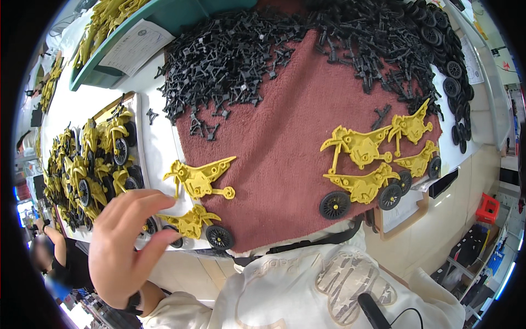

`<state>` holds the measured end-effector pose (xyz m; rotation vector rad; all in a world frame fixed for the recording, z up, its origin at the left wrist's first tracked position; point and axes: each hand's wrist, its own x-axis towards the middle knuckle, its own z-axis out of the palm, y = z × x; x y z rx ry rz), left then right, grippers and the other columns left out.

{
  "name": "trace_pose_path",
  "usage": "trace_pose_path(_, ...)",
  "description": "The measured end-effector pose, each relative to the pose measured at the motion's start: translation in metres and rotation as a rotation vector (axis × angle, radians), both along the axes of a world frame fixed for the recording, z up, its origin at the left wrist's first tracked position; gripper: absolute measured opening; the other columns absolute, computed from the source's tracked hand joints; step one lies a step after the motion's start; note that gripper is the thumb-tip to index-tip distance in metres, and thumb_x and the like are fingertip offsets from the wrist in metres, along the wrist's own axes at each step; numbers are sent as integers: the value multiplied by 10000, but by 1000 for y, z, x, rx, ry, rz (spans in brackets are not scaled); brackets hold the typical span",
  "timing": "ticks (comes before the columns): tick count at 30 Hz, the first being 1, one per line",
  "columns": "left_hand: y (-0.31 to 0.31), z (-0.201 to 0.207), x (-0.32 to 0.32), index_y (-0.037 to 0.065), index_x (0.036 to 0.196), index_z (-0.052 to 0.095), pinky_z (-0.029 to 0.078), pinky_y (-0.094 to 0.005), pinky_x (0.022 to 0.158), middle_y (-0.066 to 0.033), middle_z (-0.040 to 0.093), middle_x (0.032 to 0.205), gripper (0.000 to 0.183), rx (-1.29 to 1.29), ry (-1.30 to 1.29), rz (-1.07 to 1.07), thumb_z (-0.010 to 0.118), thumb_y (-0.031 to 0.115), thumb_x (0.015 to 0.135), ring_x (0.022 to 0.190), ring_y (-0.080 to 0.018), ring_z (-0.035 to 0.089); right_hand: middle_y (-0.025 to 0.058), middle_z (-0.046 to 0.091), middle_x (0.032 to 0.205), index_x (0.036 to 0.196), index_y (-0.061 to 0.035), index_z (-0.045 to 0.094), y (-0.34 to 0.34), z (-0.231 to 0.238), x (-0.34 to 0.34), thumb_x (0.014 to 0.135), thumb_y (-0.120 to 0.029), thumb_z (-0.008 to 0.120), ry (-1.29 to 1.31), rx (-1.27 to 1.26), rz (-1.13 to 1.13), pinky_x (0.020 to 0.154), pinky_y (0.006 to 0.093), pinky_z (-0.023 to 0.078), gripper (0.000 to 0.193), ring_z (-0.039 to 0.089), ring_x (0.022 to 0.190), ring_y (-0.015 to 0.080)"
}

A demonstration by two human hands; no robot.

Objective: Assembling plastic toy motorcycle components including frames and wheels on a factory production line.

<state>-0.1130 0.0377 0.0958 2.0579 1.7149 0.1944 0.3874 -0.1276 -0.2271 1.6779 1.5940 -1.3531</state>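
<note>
My left hand (123,241) is raised at the lower left, its thumb and curved fingers apart with nothing between them. Just beyond its fingertips lies a yellow toy motorcycle body (192,222) with black spoked wheels; the hand hides part of its left side. Above that, a yellow motorcycle half (200,178) without wheels rests on the edge of the reddish cloth (274,181). At the right of the cloth are two wheelless yellow halves (361,147) and two yellow bodies (361,185) with black wheels. My right hand does not show.
Small black plastic parts (219,66) are heaped along the far cloth, with black wheels (452,88) at the far right. Assembled yellow motorcycles (82,175) fill a tray at left. A teal bin (181,22) stands behind. A co-worker (55,252) is at lower left.
</note>
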Motion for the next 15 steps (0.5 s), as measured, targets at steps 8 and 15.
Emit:
trace_pose_path(8, -48, -17, 29, 39, 1159, 522, 432, -447, 905, -154, 503, 1171, 602, -79, 297, 137, 797, 231, 659, 1074, -388, 511, 169, 690, 977, 1095, -48, 630, 15, 29, 0, 894, -249, 578, -77, 124, 139, 755, 474, 529, 289, 658, 880, 353)
trace_pose_path(15, -47, -51, 21, 55, 1158, 530, 416, -435, 861, -119, 548, 1094, 540, 14, 166, 147, 767, 100, 675, 987, -355, 521, 156, 656, 1050, 1066, -56, 626, 143, 193, -83, 894, -233, 603, 332, 197, 397, 842, 428, 493, 248, 610, 975, 345)
